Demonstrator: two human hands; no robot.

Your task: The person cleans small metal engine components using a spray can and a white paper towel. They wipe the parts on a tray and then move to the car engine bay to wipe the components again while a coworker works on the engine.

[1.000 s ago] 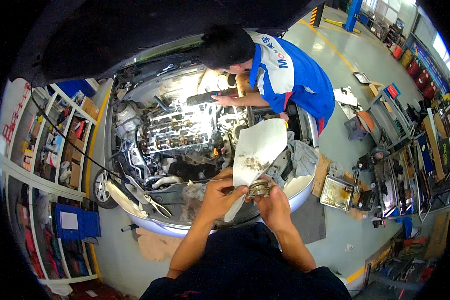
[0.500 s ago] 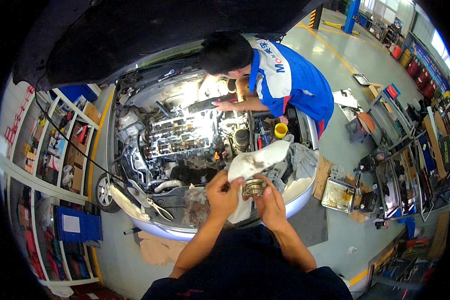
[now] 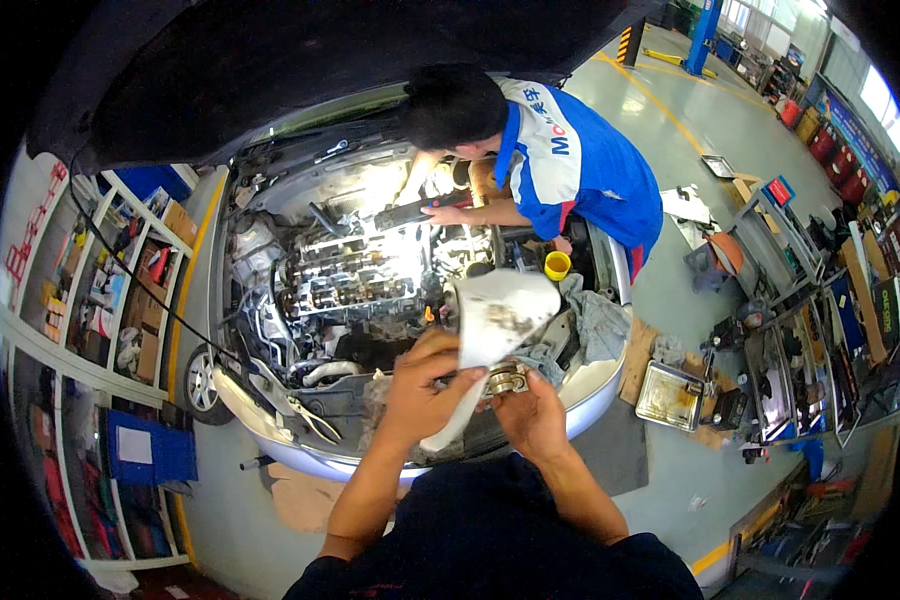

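My left hand (image 3: 422, 388) is closed on a white cloth (image 3: 500, 318) with dark grease stains; the cloth stands up in front of the fingers and its lower end hangs below them. In my right hand (image 3: 536, 420) is a round metal engine part (image 3: 507, 380) with stacked rings, gripped between thumb and fingers. The cloth's edge meets the part, and the left thumb lies close beside it. Both hands are over the front edge of a car's open engine bay, where the bare engine top (image 3: 355, 275) shows. Part of the left fingers is hidden by the cloth.
Across the bay a co-worker in a blue and white shirt (image 3: 590, 150) leans in with a black lamp (image 3: 405, 214). A yellow cup (image 3: 557, 265) and a grey rag (image 3: 600, 325) sit at right; pliers (image 3: 315, 420) lie at left. A metal tray (image 3: 669, 396) rests on the floor.
My left hand has shifted left and slightly down, pulling the cloth with it. The cloth now stands more upright and folds differently. My right hand still holds the metal part, almost in place.
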